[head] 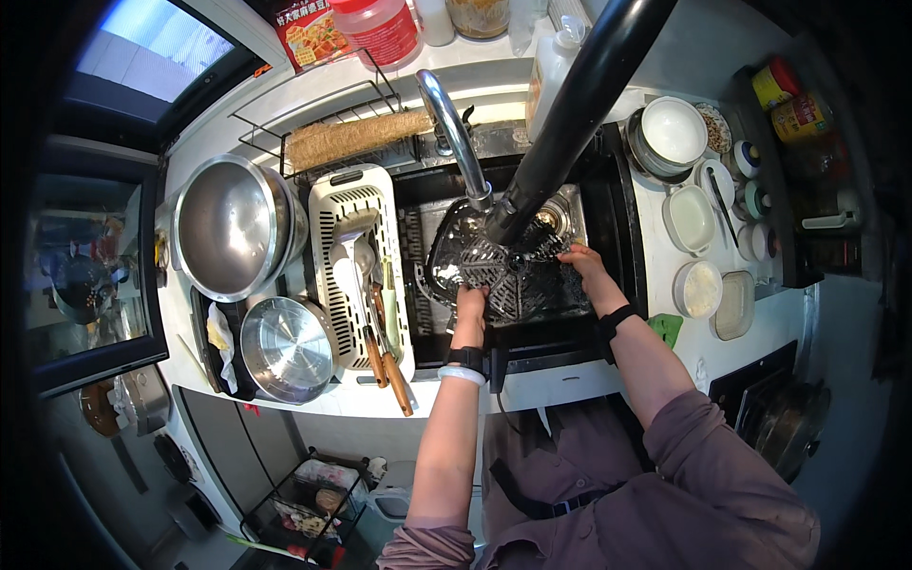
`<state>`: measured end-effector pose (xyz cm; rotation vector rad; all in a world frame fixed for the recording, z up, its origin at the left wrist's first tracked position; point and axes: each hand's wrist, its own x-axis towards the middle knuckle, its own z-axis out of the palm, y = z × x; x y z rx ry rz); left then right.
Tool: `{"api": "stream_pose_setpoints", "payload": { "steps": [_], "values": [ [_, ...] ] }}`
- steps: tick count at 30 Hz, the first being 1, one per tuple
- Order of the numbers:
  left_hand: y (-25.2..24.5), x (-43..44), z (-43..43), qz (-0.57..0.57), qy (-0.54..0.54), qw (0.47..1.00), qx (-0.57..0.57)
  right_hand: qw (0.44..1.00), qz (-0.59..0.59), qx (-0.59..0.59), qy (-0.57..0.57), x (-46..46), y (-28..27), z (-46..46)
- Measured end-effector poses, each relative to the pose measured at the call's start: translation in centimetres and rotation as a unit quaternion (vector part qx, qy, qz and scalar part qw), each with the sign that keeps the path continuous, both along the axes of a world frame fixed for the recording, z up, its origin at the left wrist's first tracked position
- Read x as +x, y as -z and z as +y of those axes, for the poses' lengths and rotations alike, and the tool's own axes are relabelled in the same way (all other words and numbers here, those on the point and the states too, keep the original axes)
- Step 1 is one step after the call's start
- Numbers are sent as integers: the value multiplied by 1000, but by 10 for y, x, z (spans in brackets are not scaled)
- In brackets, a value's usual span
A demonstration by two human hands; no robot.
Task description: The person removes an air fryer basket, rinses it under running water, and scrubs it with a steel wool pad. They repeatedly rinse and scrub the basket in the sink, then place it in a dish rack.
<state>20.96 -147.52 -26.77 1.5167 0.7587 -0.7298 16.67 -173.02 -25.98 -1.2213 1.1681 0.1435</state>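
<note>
In the dark sink (584,338), a black slotted rack or tray (509,285) with a wet shine lies under the chrome faucet (452,128). My left hand (472,303) grips its near left edge. My right hand (584,262) pinches the right side of the black slotted piece between thumb and fingers. A thick black tube (570,121) hangs over the sink and hides part of the faucet's end and of the rack. A metal drain (554,217) shows behind the rack.
Left of the sink stands a white slotted basket (324,214) with utensils, then steel bowls (231,228) and a steel pot (288,349). A loofah (356,139) lies in a wire rack behind. White bowls (673,132) and dishes (690,217) stand at the right.
</note>
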Motion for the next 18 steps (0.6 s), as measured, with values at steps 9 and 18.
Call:
{"api": "stream_pose_setpoints", "payload": {
  "steps": [9, 18],
  "values": [
    [-158, -30, 18, -64, -81, 957, -271, 978, -86, -146, -120, -9, -111, 43],
    [-254, -46, 22, -93, 39, 968, -228, 794, -363, -328, -361, 12, -252, 130]
  ]
}}
